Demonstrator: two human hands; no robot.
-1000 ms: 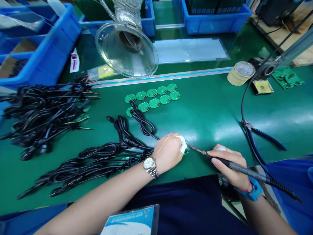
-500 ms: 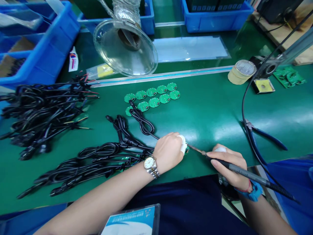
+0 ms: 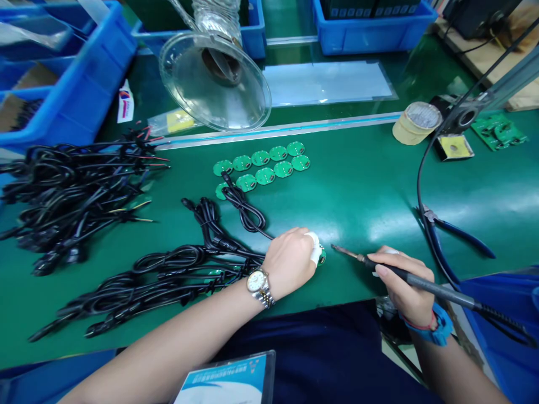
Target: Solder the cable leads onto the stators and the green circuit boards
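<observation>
My left hand [image 3: 292, 259] is closed low over the green mat, with a white cover on a finger. A small green circuit board [image 3: 322, 257] pokes out past its fingertips, and a black cable [image 3: 246, 210] runs in under the hand; most of the board and the cable's end are hidden. In my right hand [image 3: 404, 280] a soldering iron [image 3: 425, 285] is held like a pen. Its tip points left and stands a little apart from the board. Two rows of round green circuit boards [image 3: 265, 176] lie beyond my left hand.
Bundled black cables [image 3: 168, 275] lie left of my hands, with a larger pile [image 3: 84, 196] farther left. A fume extractor hood [image 3: 217, 84] hangs above the mat. Cutting pliers [image 3: 450, 227] and a solder spool [image 3: 416, 123] are at right. Blue bins [image 3: 374, 36] stand behind.
My right hand has drawn the soldering iron back to the right, so its tip has come away from the small board. My left hand has stayed in place.
</observation>
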